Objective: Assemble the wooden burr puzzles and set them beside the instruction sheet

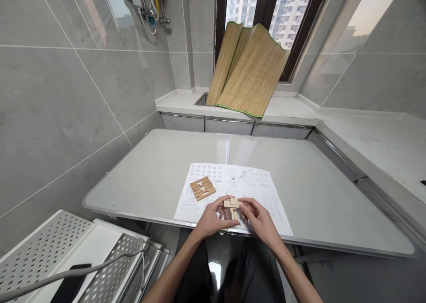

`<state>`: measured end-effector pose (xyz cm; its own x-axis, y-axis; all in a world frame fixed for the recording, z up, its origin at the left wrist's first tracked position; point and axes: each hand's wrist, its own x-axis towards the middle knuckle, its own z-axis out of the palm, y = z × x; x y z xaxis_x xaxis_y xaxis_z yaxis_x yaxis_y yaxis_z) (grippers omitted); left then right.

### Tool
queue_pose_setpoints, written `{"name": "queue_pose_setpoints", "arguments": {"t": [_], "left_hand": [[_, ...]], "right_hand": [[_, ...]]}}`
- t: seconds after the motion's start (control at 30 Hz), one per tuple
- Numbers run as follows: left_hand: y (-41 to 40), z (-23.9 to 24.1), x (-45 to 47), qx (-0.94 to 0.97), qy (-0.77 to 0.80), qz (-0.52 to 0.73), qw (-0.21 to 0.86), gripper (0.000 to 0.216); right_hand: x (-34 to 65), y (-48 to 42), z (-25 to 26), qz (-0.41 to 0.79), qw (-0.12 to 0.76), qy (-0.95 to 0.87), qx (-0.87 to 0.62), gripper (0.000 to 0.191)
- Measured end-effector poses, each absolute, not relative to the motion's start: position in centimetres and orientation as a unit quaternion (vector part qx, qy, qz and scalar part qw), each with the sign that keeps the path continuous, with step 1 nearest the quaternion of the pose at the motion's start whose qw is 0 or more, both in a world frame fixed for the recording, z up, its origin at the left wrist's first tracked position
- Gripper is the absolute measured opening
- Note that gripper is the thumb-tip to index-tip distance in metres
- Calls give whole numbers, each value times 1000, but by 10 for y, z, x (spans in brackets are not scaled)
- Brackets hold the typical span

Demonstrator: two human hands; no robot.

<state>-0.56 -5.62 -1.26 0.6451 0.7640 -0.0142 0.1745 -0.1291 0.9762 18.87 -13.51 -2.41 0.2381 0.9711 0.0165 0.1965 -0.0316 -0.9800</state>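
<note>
Nearest the camera, at the lower left, a white perforated metal rack [43, 245] sits below the edge of the worktop, with a dark flat object [71, 285], possibly a phone, lying on it and a grey cable [83, 269] running across it. Between the forearms, dark trousers [229, 272] fill the bottom centre.

Both hands meet just over the near edge of the grey worktop [316, 192]. The left hand [209, 221] and the right hand [259, 218] together pinch a small wooden puzzle assembly [233, 206] between fingertips and thumbs. It is made of pale, flat, notched wooden pieces joined crosswise, with a short horizontal bar on top and a piece hanging below it. It is held just above a printed instruction sheet [253, 183] of white paper covered in small diagrams, which lies flat on the worktop in front of the person.

On the left part of that sheet, near the left hand but apart from it, lies a group of flat wooden puzzle pieces [203, 188], slightly darker and set side by side into a rough square, with pale slots showing.

Farther back, a raised white counter [286, 110] carries a folded bamboo mat [248, 70] with green edging, leaning against the window [266, 10]. The mat covers part of a sunken sink [201, 100]; its contents cannot be seen. Grey tiled walls [60, 116] surround the space.
</note>
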Motion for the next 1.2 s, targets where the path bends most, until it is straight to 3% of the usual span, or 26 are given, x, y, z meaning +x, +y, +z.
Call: {"name": "queue_pose_setpoints", "arguments": {"t": [0.2, 0.47, 0.73, 1.2], "left_hand": [[-57, -13, -3, 692, 348, 270, 572, 83], [-58, -17, 0, 694, 380, 303, 532, 85], [-60, -21, -2, 718, 393, 298, 492, 86], [-61, -23, -2, 769, 343, 311, 440, 75]], "right_hand": [[204, -149, -22, 209, 466, -502, -698, 47], [192, -149, -39, 86, 356, -625, -690, 33], [213, -152, -15, 101, 250, -731, -627, 34], [205, -151, 4, 28, 208, -760, -615, 22]]}}
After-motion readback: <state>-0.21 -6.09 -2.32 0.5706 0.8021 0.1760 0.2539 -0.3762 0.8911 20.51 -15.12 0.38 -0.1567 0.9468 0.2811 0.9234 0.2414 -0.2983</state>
